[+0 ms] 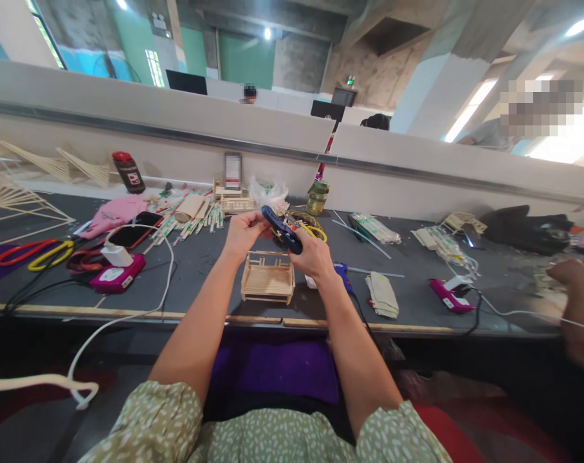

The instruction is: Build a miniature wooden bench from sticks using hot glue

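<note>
Above the desk, my right hand [314, 254] is wrapped round a dark blue hand tool [285, 231] with small metal parts; its exact kind does not show clearly. My left hand [246, 235] has its fingers pinched together beside the tool's far end, and what lies between them is too small to make out. Just below both hands a small bench-shaped model of thin wooden sticks [267, 281] stands on the desk. A blue glue gun [343, 276] lies partly hidden behind my right forearm.
Red and yellow scissors [51, 252], a phone [136, 230] and a magenta power strip [118, 273] lie left. Loose sticks [200, 215] and a jar [318, 196] stand farther back. A folded cloth [383, 296] lies right. Another person's hand [581, 308] reaches in at the right edge.
</note>
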### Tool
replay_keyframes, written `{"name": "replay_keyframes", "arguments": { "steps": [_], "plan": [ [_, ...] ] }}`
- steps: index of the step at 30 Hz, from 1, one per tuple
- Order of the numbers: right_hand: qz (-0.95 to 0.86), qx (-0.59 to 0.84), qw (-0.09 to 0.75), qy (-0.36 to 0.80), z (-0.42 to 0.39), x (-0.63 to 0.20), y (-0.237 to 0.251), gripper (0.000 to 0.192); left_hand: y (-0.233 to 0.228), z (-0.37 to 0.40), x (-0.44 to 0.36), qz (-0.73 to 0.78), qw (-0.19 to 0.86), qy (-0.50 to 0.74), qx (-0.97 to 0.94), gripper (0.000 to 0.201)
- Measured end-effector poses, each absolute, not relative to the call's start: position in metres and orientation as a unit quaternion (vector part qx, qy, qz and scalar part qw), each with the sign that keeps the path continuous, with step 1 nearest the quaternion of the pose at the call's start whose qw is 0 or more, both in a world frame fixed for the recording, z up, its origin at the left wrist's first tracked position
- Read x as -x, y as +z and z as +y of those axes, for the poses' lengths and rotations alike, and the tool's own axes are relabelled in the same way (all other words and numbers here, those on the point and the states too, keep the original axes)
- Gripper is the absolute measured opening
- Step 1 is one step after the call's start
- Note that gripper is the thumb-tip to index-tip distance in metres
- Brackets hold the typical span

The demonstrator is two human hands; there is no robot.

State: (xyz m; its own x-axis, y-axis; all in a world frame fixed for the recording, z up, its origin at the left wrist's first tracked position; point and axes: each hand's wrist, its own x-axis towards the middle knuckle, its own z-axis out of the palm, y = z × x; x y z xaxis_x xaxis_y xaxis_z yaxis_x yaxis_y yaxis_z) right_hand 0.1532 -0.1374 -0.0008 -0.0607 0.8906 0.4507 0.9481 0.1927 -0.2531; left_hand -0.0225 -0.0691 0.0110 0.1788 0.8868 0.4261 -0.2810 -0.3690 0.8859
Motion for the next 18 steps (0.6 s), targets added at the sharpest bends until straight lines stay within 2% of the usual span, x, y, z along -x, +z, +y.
{"name": "replay_keyframes", "arguments": {
  "steps": [5, 12, 18],
  "plan": [
    [-0.723, 0.646, 0.245, -0.001, -0.102, -0.166, 0.001, 0.029, 0.011, -0.027, -0.003, 0.348, 0.552, 0.529, -0.542, 0.016],
    [-0.711, 0.663, 0.206, 0.113, -0.069, -0.187, -0.005, 0.022, -0.006, 0.021, -0.03, 0.389, 0.574, 0.468, -0.548, 0.024],
    [-0.7, 0.669, 0.183, 0.17, -0.056, -0.19, -0.015, 0.023, -0.022, 0.037, -0.036, 0.335, 0.551, 0.513, -0.567, 0.023]
  ]
}}
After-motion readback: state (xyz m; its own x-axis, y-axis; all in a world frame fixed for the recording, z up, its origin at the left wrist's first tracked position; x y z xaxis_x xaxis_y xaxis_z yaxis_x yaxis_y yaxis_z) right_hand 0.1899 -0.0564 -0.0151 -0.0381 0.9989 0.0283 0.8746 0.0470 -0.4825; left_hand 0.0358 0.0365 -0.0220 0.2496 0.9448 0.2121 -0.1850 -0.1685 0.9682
